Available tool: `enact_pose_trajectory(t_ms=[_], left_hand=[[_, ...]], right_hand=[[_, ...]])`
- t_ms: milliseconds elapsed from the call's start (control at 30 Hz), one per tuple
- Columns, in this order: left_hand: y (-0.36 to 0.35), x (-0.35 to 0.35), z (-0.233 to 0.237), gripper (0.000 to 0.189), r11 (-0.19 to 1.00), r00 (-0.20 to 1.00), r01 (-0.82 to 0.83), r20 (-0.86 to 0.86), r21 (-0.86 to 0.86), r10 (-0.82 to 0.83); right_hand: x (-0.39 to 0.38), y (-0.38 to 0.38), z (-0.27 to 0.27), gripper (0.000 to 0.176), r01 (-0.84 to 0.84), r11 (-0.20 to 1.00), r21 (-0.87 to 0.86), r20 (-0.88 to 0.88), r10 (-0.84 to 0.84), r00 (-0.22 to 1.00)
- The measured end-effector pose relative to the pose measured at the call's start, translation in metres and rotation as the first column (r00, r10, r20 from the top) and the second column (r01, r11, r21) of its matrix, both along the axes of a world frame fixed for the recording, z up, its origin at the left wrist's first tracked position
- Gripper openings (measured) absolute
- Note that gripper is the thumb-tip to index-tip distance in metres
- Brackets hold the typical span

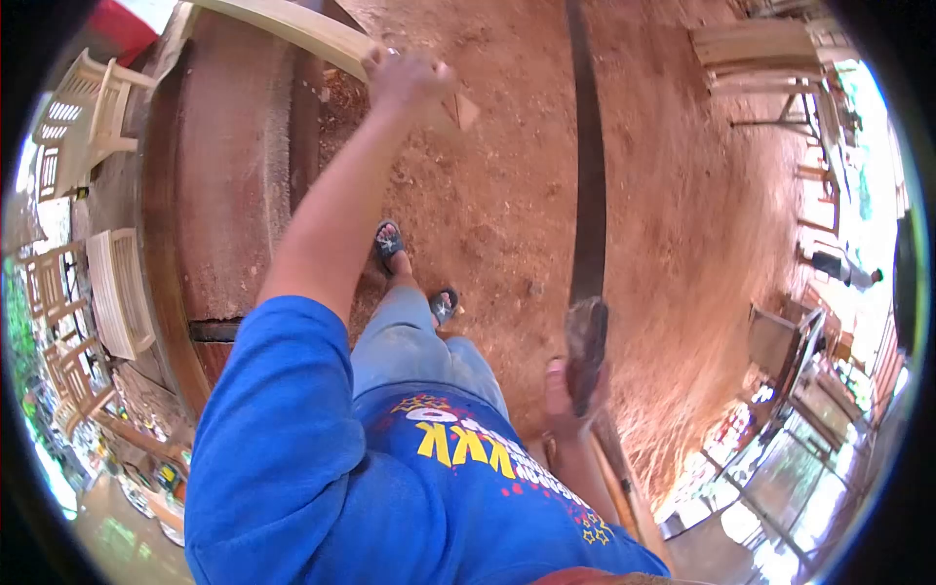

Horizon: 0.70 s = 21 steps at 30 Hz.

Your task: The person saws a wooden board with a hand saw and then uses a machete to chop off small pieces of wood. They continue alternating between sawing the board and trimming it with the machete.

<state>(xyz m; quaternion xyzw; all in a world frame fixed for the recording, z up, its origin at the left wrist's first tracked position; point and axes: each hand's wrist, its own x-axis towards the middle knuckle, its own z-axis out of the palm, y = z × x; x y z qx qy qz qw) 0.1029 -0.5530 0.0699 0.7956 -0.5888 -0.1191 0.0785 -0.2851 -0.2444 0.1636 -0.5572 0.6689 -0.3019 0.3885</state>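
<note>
A long pale wooden plank (302, 31) enters from the top left, and its end shows just past my left hand (409, 83). That hand is closed over the plank near its end. Lower right of centre, my right hand (575, 395) grips the worn grey handle of a long, dark, saw-like blade (589, 185). The blade runs up to the top edge of the view, over the ground and apart from the plank. Its teeth cannot be made out.
Reddish dirt ground (487, 244) lies under my sandalled feet. A large wooden slab (229, 146) is at the left, with wooden chairs (73, 127) and a slatted piece (122, 292) beyond. Stacked boards (756, 54) stand at the top right; a person (843, 268) is at the far right.
</note>
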Motion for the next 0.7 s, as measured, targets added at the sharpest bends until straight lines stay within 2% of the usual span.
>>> enact_pose_trajectory(t_ms=[100,133,200,267,300,367,467,567,667,700], left_hand=[[0.016,0.012,-0.001,0.035,0.999,0.999,0.035,-0.038,0.027,-0.034],[0.025,0.014,-0.012,0.032,0.998,0.998,0.005,-0.061,-0.058,-0.009],[0.050,0.022,-0.017,0.051,0.967,0.994,-0.108,-0.048,-0.232,0.100],[0.080,0.016,-0.003,0.082,0.882,0.968,-0.227,-0.001,-0.414,0.249],[0.088,0.014,0.008,0.091,0.882,0.921,-0.388,-0.085,-0.266,0.380],[0.102,0.008,0.033,0.111,0.771,0.747,-0.633,-0.205,0.070,0.632],[0.119,0.011,-0.029,0.112,0.491,0.448,-0.870,-0.490,-0.045,0.748],[0.143,0.031,0.032,0.102,0.476,0.276,-0.814,-0.500,0.334,0.821],[0.160,0.033,-0.004,0.092,0.459,0.366,-0.862,-0.362,0.216,0.857],[0.170,0.037,-0.002,0.084,0.460,0.372,-0.862,-0.349,0.213,0.860]], right_hand=[[0.012,-0.065,0.026,0.055,-0.077,0.986,-0.145,-0.078,0.066,0.995],[0.023,-0.078,0.032,0.054,-0.013,0.994,-0.113,-0.001,0.013,1.000],[0.048,-0.099,0.039,0.052,0.103,0.995,-0.018,0.150,-0.099,0.984],[0.069,-0.122,0.046,0.050,0.080,0.997,0.000,0.237,-0.078,0.968],[0.076,-0.138,0.048,0.050,0.070,0.998,0.001,0.280,-0.067,0.958],[0.084,-0.165,0.054,0.048,-0.034,0.999,-0.005,0.302,0.034,0.953],[0.097,-0.208,0.065,0.048,-0.231,0.971,-0.063,0.278,0.239,0.930],[0.102,-0.253,0.055,0.051,-0.442,0.891,-0.100,0.227,0.453,0.862],[0.116,-0.303,0.043,0.049,-0.643,0.749,-0.163,0.171,0.663,0.729],[0.123,-0.315,0.042,0.048,-0.696,0.691,-0.198,0.153,0.723,0.674]])
